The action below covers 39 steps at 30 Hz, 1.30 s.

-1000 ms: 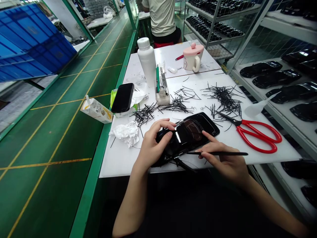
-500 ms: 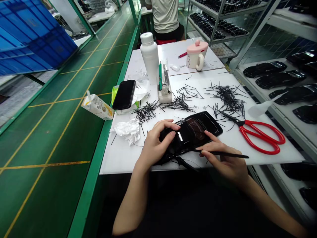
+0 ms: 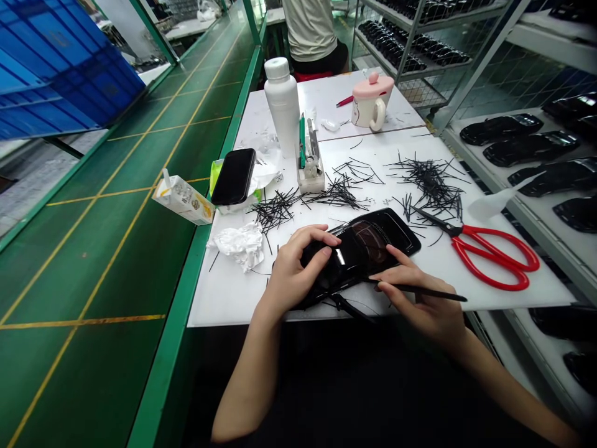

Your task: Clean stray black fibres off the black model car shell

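Observation:
A glossy black model car lies at a slant on the white tabletop near its front edge. Over its left end curls my left hand, gripping it with thumb and fingers on the body. My right hand pinches a thin, dark, stick-like tool, whose tip meets the near side of the car. One finger of that hand rests on the car. A dark strap-like piece lies against the car's near side at the table edge; its lower end is lost against the dark clothing.
Red-handled scissors lie at the right beside piles of thin black strips. Behind stand a white bottle, a lidded mug and a phone. A green conveyor runs left; racks of model cars stand right.
The tool in my right hand has shifted very slightly. My left hand and the car stay put, while the camera view has moved a little.

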Each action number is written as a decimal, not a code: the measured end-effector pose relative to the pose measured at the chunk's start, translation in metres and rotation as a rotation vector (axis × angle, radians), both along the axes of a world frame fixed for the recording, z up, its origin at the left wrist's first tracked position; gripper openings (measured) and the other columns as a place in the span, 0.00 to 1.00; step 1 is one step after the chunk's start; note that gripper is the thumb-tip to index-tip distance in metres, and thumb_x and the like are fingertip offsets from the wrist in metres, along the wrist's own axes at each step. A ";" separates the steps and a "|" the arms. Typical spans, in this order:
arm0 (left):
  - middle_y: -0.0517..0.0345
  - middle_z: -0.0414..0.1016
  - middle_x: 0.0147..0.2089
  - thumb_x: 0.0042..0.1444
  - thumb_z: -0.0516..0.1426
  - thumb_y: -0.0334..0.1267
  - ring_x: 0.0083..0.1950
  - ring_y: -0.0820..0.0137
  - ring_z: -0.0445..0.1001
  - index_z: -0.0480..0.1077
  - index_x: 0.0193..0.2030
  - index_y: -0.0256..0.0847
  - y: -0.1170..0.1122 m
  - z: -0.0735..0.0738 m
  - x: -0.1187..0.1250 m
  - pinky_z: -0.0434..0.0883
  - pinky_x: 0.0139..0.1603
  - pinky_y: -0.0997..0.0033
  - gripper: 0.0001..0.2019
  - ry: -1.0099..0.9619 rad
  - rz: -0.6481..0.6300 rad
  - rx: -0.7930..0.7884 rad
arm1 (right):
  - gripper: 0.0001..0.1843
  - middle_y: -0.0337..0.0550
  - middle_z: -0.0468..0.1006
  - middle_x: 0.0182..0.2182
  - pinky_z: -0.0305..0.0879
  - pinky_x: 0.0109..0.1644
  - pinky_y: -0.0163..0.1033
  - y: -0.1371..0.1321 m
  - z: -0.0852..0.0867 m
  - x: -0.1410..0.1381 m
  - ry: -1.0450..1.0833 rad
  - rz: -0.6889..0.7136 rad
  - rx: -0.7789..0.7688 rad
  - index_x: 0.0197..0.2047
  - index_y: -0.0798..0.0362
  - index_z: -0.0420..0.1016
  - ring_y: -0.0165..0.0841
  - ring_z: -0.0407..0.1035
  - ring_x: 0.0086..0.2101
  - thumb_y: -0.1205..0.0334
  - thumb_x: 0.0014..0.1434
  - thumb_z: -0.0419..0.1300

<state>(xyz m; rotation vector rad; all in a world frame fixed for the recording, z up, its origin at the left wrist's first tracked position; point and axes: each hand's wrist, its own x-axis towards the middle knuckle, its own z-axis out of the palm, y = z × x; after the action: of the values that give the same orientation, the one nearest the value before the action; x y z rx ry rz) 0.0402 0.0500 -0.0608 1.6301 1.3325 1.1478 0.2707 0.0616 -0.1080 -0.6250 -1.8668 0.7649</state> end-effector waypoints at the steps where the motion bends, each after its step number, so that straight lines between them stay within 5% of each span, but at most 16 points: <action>1: 0.52 0.78 0.49 0.65 0.55 0.34 0.65 0.62 0.66 0.72 0.44 0.43 0.000 0.000 0.000 0.63 0.66 0.59 0.05 0.001 0.000 -0.001 | 0.17 0.38 0.83 0.36 0.58 0.69 0.60 0.000 0.000 0.000 -0.011 0.008 0.009 0.47 0.49 0.75 0.35 0.78 0.35 0.77 0.58 0.61; 18: 0.54 0.78 0.48 0.65 0.55 0.33 0.64 0.65 0.67 0.71 0.43 0.43 -0.001 0.000 0.000 0.63 0.65 0.64 0.05 0.001 -0.006 0.008 | 0.16 0.39 0.82 0.34 0.62 0.68 0.53 0.003 0.004 0.001 -0.038 -0.005 0.060 0.47 0.52 0.76 0.35 0.79 0.36 0.78 0.58 0.61; 28: 0.54 0.78 0.48 0.65 0.55 0.33 0.64 0.64 0.67 0.71 0.43 0.43 0.000 -0.001 0.000 0.63 0.65 0.63 0.05 0.005 0.000 0.011 | 0.13 0.42 0.83 0.34 0.65 0.66 0.51 0.001 0.008 0.000 -0.048 -0.047 0.060 0.44 0.53 0.76 0.43 0.77 0.48 0.77 0.59 0.61; 39: 0.54 0.78 0.48 0.64 0.55 0.32 0.63 0.64 0.67 0.72 0.43 0.43 0.000 0.000 0.000 0.63 0.64 0.63 0.05 0.035 -0.007 0.020 | 0.11 0.41 0.80 0.34 0.62 0.67 0.55 0.002 0.013 -0.004 -0.150 0.000 0.117 0.44 0.54 0.71 0.35 0.78 0.36 0.77 0.61 0.58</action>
<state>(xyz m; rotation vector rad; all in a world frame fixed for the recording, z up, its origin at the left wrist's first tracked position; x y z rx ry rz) 0.0404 0.0496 -0.0610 1.6751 1.3406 1.1368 0.2667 0.0631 -0.0953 -0.6218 -2.0324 0.6173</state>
